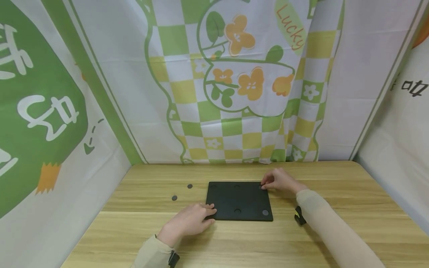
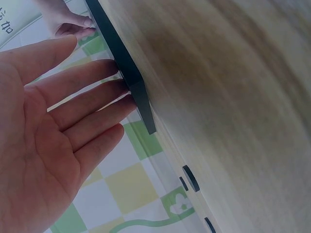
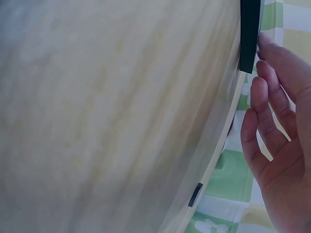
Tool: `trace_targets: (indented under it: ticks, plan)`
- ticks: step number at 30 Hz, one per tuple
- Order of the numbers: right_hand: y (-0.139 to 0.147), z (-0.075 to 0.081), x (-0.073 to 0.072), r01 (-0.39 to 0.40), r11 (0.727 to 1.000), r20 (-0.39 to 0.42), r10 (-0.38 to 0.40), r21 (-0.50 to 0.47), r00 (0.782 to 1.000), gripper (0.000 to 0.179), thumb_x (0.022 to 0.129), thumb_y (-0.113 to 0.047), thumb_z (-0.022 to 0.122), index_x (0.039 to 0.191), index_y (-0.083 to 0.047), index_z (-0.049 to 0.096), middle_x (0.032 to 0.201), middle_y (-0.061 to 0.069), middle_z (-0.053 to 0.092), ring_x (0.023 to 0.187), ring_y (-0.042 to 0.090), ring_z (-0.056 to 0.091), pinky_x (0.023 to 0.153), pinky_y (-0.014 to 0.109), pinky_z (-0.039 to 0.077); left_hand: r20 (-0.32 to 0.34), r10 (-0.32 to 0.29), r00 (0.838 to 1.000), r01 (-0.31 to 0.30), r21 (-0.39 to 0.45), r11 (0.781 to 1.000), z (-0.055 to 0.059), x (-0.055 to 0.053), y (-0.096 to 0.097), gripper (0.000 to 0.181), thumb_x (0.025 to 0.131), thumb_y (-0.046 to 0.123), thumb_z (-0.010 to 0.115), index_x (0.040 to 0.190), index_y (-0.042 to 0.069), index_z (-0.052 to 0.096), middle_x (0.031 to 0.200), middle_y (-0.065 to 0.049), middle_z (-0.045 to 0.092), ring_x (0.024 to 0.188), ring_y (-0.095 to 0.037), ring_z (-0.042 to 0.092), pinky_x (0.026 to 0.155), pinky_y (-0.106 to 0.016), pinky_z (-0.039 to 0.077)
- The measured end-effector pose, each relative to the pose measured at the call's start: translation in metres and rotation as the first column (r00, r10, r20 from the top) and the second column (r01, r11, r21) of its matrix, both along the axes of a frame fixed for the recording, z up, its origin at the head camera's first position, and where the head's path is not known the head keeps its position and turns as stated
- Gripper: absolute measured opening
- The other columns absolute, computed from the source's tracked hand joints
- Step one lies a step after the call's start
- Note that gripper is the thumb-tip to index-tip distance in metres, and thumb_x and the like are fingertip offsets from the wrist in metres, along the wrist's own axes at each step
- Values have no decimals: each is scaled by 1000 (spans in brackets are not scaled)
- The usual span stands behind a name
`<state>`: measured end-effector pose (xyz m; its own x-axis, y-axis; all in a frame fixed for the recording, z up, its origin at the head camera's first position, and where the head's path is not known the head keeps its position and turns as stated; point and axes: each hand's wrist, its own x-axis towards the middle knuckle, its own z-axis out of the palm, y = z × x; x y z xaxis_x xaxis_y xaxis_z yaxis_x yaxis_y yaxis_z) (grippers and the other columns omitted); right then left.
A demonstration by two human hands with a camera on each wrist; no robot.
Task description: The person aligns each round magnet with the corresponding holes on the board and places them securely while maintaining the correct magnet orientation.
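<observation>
A black rectangular board (image 1: pixel 239 199) lies on the wooden table, with round recesses in its face. One grey disc (image 1: pixel 265 212) sits in the recess at the near right corner. My right hand (image 1: pixel 280 180) reaches over the far right corner, where thumb and index finger pinch a small disc (image 1: pixel 260 187) that they partly cover. My left hand (image 1: pixel 192 219) has its fingers extended, their tips resting on the near left corner of the board. In the left wrist view the left palm faces the camera, and its fingertips touch the board's edge (image 2: pixel 138 85).
Left of the board, two dark discs (image 1: pixel 190 186) (image 1: pixel 174 198) lie on the table (image 1: pixel 144 208). A small dark flat piece (image 3: pixel 196 194) shows near the table edge in the right wrist view. Patterned cloth (image 1: pixel 221 134) hangs behind the table, with printed walls at both sides.
</observation>
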<state>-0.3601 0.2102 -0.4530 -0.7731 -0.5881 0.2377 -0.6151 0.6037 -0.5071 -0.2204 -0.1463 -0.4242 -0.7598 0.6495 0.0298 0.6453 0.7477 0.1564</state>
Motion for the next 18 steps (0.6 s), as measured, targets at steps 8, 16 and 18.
trace_targets:
  ticks: [8, 16, 18]
  plan:
    - [4, 0, 2, 12, 1000, -4, -12, 12, 1000, 8, 78, -21, 78, 83, -16, 74, 75, -9, 69, 64, 0, 59, 60, 20, 49, 5, 0, 1000, 0, 11, 1000, -1, 0, -1, 36, 95, 28, 57, 123, 7, 64, 131, -12, 59, 117, -28, 59, 94, -41, 49]
    - [13, 3, 7, 42, 999, 17, -42, 29, 999, 9, 80, -21, 76, 87, -15, 75, 80, -8, 71, 68, 2, 60, 63, 21, 50, -8, 2, 1000, -2, 14, 1000, -3, -1, -1, 36, 94, 29, 58, 122, 7, 65, 130, -13, 59, 117, -28, 59, 95, -41, 49]
    - [16, 2, 8, 49, 998, 25, -50, 26, 998, 9, 81, -21, 75, 88, -16, 75, 82, -8, 71, 68, 3, 61, 63, 21, 50, -10, -1, 1000, 1, 12, 1000, -3, -2, -1, 36, 94, 29, 58, 122, 7, 65, 130, -12, 59, 117, -27, 59, 94, -40, 49]
